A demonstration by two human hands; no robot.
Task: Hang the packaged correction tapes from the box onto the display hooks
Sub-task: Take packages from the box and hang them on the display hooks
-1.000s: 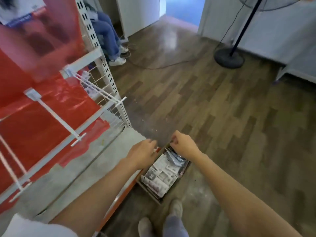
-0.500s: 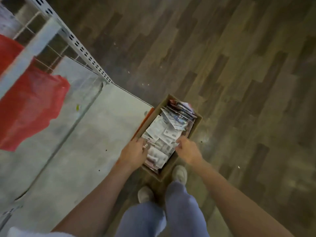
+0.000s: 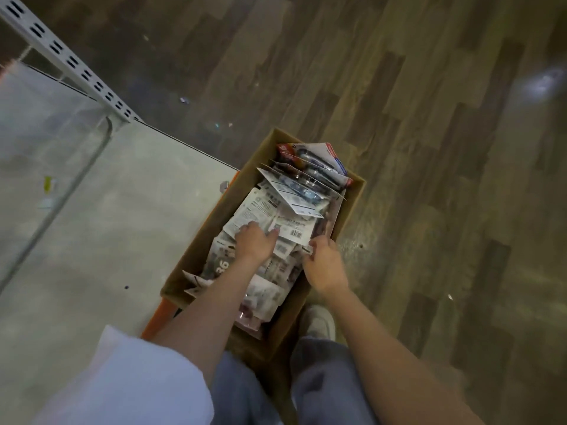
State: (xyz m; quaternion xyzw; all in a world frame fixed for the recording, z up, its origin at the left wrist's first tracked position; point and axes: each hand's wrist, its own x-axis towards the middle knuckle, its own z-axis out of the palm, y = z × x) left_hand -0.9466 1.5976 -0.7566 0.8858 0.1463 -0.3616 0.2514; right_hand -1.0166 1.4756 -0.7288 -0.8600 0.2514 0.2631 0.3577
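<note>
Your cardboard box [image 3: 352, 197] sits on the wood-plank floor [image 3: 429, 118], its long left wall just beside the orange edge [image 3: 159, 314] of the grey shelf base [image 3: 122, 225]. The box is open at the top and holds a loose heap of packaged correction tapes [image 3: 270, 210], most lying flat or overlapping with their white printed backs and barcodes upward. At the far end a few packs [image 3: 310, 161] stand tilted on edge, showing dark contents and a red-and-blue trim. Near the close end more packs lie partly under your forearm, one showing large white digits.

Your left hand [image 3: 254, 242] is down inside the box, palm on the heap, fingers bent over the white card backs; whether it actually grasps one or only presses on it, you cannot tell from this view. Your right hand [image 3: 325, 265] is at the box's right wall, its fingertips curled and pinching the corner of a pack at the edge of the heap.

A white slotted upright [image 3: 70, 61] of the shelving rises at the upper left corner of the base. Your white shoe [image 3: 319, 323] stands on the floor just right of the box's near end, and your blue jeans [image 3: 325, 381] and white sleeve [image 3: 129, 381] fill the bottom of the view.
</note>
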